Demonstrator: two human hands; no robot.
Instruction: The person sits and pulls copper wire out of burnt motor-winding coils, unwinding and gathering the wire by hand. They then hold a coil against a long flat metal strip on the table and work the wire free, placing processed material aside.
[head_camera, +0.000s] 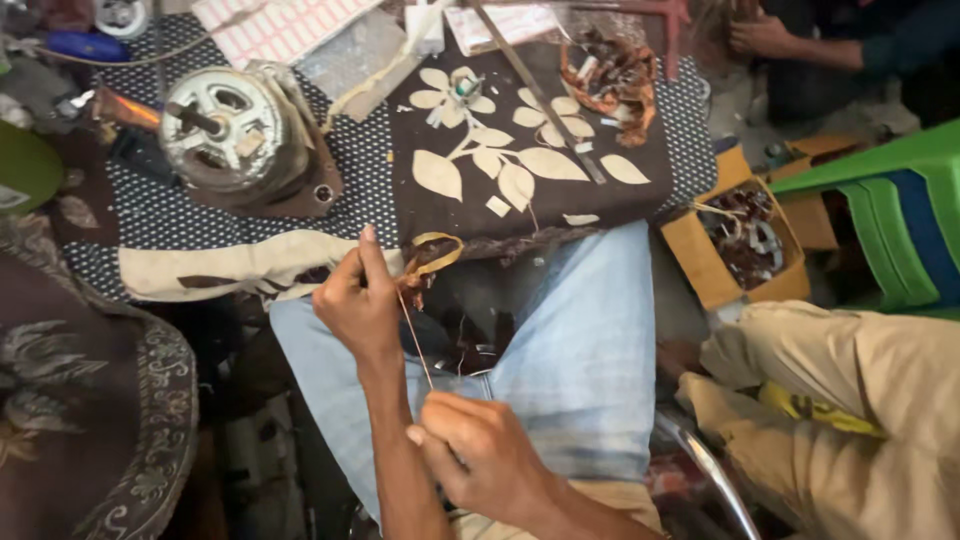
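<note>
My left hand (358, 300) pinches a small copper wire coil (428, 258) with a tan tape loop, held above my lap near the table's edge. A thin copper wire (415, 345) runs taut from the coil down to my right hand (480, 450), whose fingers are closed on its lower end. Both hands hover over my light blue jeans (570, 350).
A grey electric motor (235, 130) lies on the dotted cloth at left. A brown leaf-patterned cloth (520, 150) carries a bundle of copper windings (610, 75) and a metal rod (535, 90). A cardboard box of coils (740, 240), a green plastic chair (890, 210) and another person's legs (850, 390) are at right.
</note>
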